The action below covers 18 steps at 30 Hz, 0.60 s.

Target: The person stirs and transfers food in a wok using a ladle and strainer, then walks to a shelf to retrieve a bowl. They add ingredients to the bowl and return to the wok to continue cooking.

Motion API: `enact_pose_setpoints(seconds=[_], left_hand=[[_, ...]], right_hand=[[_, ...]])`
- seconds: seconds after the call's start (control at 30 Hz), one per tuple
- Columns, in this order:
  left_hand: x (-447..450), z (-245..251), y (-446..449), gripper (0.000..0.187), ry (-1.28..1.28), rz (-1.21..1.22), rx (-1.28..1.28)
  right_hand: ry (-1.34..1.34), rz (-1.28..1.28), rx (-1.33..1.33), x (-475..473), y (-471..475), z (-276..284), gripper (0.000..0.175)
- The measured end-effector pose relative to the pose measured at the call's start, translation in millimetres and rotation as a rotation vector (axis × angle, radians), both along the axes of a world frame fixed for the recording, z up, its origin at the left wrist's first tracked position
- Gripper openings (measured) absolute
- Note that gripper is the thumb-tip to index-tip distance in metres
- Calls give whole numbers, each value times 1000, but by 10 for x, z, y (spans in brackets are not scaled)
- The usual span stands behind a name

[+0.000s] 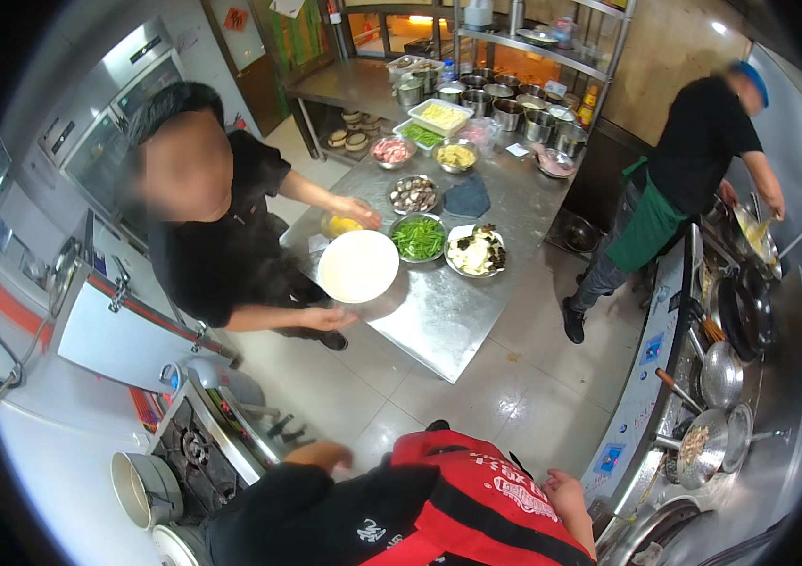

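My left hand [330, 457] hangs in front of my body, blurred, at the end of a black sleeve. I see nothing in it, but its fingers are too smeared to make out. Beside the right edge of my red apron [468, 467] is my right hand [562, 487], its fingers loosely bent; the palm side is hidden. Across from me a co-worker [196, 163] has both hands around a large white bowl [358, 266], tilted toward me, over the corner of a stainless steel table [436, 347].
On the table stand bowls of chopped green peppers [418, 237], mushrooms [412, 194] and raw meat [392, 150]. At right, another person [698, 134] works over a wok range holding a perforated strainer with food [703, 447]. A gas burner [194, 446] and a pot [146, 489] stand at left.
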<state>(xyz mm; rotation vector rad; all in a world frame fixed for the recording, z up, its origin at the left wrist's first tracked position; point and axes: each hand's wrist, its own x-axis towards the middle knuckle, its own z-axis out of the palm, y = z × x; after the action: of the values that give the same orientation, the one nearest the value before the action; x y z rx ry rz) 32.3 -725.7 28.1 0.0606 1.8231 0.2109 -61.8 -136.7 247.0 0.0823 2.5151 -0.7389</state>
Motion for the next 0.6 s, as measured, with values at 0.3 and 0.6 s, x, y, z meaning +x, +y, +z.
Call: enact_pose_setpoints(seconds=[0.3, 0.6], left_hand=[[40, 96, -538, 46, 357, 439, -147], [-829, 946, 343, 52, 604, 626, 367]], right_hand=[[-35, 218, -90, -1556, -1552, 1341, 58], [796, 167, -998, -2473, -2607, 4197, 50]])
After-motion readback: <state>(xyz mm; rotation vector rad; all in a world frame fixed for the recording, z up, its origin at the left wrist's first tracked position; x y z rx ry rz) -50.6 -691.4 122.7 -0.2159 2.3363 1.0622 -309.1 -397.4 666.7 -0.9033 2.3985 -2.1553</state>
